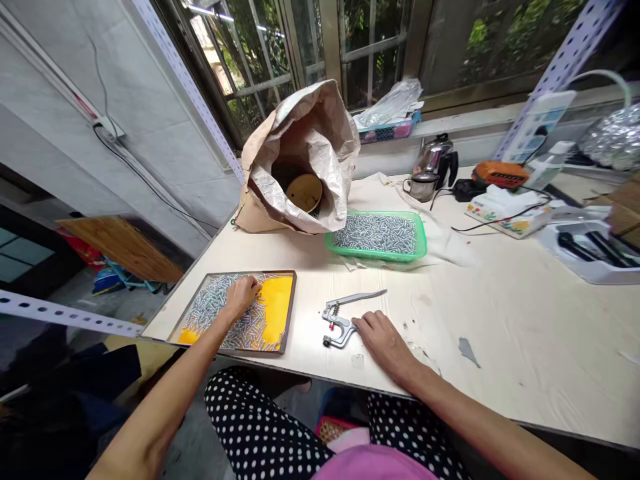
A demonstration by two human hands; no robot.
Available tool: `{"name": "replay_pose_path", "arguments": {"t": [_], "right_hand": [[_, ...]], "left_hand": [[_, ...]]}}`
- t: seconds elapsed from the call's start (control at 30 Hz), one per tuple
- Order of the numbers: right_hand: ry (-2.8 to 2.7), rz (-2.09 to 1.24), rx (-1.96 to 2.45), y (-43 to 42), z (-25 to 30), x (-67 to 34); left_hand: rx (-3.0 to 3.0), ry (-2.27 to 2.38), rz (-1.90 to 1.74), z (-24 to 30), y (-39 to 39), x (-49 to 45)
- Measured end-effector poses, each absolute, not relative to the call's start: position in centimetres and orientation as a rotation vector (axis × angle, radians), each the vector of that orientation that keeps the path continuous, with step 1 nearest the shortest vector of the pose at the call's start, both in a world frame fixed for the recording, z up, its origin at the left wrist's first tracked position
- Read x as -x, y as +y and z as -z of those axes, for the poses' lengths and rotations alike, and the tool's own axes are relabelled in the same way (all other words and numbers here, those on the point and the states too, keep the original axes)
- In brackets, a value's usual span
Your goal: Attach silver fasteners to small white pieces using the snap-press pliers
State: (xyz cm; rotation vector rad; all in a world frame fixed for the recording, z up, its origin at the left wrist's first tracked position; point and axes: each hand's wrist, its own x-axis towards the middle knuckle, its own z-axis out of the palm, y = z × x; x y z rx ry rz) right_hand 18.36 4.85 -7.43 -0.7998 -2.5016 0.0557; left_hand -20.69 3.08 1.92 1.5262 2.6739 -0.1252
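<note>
My left hand (243, 295) reaches into a shallow tray (289, 327) with a dark rim and a yellow bottom. Its fingers are curled together among many small, silvery, rod-like metal pieces (215, 300); what they pinch, if anything, is hidden. On the tabletop to the right lie snap-fastener pliers (343, 327), with a long upper lever, a spring and a curved jaw. The fingers of my right hand (383, 340) are closed over the end of the pliers' lower handle, while the upper lever stands raised.
A green plastic tray (423, 247) full of similar metal pieces sits behind the pliers. Left of it, an open woven sack (270, 200) holds a round yellowish container (305, 192). Farther right are a metal kettle (436, 160), a tissue box (515, 217) and a white bin (575, 257) of dark items.
</note>
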Motion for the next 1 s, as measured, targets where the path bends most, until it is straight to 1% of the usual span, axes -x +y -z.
{"name": "replay_pose_path", "arguments": {"t": [0.17,0.33,0.53,0.67,0.77,0.87,0.93,1.0], "right_hand": [[-2.481,-0.025,0.777,4.9,7.4,-18.4],[-2.484,-0.029,0.782,4.9,7.2,-18.4],[-2.505,-0.091,0.801,5.0,7.3,-18.5],[-2.495,-0.191,0.877,4.7,5.4,-18.8],[-2.366,-0.4,0.891,4.6,2.6,-17.2],[-2.203,-0.814,0.695,4.8,-0.1,-12.9],[-2.144,-1.034,0.591,4.9,-1.0,-9.2],[-2.121,-1.184,0.599,4.8,-1.3,-5.6]], "left_hand": [[-1.576,2.672,0.106,-2.0,2.9,21.6],[-1.577,2.607,-0.02,-1.8,2.1,22.3],[-1.458,2.594,-0.356,-2.3,1.7,23.0],[-1.317,2.552,-0.615,-2.7,0.9,22.4],[-1.159,2.348,-0.85,-2.7,-0.7,20.4],[-0.874,2.008,-1.134,-2.7,-2.3,17.3],[-0.761,1.883,-1.209,-2.8,-3.2,15.1],[-0.739,1.839,-1.222,-3.1,-3.9,13.3]]}}
